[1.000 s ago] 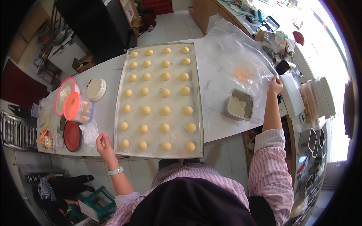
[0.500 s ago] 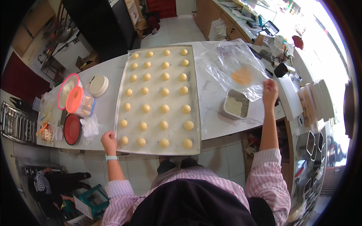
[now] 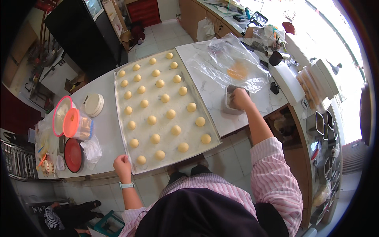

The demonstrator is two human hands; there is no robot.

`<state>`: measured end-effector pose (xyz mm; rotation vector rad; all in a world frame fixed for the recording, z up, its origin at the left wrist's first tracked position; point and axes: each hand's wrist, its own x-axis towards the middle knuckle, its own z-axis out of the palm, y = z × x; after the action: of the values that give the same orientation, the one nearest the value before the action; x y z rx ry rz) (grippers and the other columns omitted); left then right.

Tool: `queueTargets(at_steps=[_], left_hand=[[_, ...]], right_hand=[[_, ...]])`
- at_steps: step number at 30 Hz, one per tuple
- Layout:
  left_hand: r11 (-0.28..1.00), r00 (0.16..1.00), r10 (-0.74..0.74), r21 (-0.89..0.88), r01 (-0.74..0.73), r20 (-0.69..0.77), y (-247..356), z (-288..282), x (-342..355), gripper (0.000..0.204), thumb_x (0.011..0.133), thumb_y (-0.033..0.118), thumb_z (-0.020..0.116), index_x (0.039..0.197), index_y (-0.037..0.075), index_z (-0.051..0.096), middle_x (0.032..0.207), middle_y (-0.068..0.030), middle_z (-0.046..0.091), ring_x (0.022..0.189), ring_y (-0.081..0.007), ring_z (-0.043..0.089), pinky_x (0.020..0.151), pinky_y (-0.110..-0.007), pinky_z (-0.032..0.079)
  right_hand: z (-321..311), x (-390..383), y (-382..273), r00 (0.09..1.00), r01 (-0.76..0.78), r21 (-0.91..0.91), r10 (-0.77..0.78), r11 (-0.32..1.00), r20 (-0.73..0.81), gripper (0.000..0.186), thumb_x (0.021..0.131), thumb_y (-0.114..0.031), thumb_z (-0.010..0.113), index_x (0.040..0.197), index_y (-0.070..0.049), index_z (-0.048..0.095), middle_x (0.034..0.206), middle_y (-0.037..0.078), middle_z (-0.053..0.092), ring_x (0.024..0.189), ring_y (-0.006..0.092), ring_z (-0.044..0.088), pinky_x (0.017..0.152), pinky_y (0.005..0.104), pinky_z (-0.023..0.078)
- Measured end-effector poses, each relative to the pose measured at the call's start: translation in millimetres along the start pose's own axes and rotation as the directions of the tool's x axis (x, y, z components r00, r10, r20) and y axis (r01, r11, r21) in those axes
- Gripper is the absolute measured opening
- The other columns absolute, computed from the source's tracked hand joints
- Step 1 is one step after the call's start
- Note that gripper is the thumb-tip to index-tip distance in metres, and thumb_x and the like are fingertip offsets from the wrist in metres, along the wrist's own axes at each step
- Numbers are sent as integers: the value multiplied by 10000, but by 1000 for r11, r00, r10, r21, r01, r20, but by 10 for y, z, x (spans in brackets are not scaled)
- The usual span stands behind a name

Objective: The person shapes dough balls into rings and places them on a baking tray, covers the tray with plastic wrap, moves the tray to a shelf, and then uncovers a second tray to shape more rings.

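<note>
Two hands well apart: the right hand (image 3: 239,98) in a grey tin (image 3: 230,109), the left hand (image 3: 122,164) by a tray (image 3: 188,133).
Reaching in is probably best done lightly, knuckles clear of the rim, so the tin is not nudged. Its walls stand around the right fingers, whose tips are hidden: I cannot tell whether they grip anything. The left fingers curl closed, seemingly empty; pale yellow balls (image 3: 155,138) spread ahead and rightward of them.
</note>
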<state>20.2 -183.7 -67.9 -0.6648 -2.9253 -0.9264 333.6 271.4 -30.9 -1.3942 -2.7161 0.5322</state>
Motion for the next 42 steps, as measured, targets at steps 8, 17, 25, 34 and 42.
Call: queueTargets(at_steps=[8,17,25,34,42], left_hand=[[202,819,166,-832,517,549,1085,247,-195,396,944,335,445,1059,-18,581,1067,-127,615,1028,-237,563,916,-398,415],[-312,180,873,234,921,453,1747,1189,-732,894,856,685,274,1273,-100,369,1307,-210,449,1235,-279,419,1047,-400,319],[-510,515,500,-245,825,696,1495,639,-300,729,940,482,332,1340,-119,223,1396,-243,310,1320,-321,293,1108,-418,244],[-512,532,411,-295,806,740,1227,570,-342,556,967,332,349,1316,-95,283,1356,-220,379,1289,-301,352,1090,-406,294],[-471,542,341,-360,806,768,1120,508,-350,451,960,250,372,1260,-87,382,1289,-196,465,1239,-291,421,1075,-402,330]], right_hand=[[-368,-620,-580,961,156,220,-96,963,-260,238,777,-131,610,975,-7,656,921,201,648,840,337,631,754,361,487],[817,-1877,-1433,919,356,127,-322,926,-229,373,905,-151,466,1239,14,478,1304,194,461,1246,304,410,1055,429,292],[949,-1811,-1270,936,351,-119,-343,929,81,627,945,-447,295,1355,27,302,1413,174,328,1332,260,283,1110,453,116],[1031,-1805,-1289,943,331,-163,-332,929,25,619,931,-490,299,1381,-65,309,1447,94,297,1345,244,259,1106,494,85],[895,-1823,-1266,954,267,-98,-277,959,-116,507,910,-322,406,1321,-25,380,1361,147,402,1281,278,360,1094,510,134]])
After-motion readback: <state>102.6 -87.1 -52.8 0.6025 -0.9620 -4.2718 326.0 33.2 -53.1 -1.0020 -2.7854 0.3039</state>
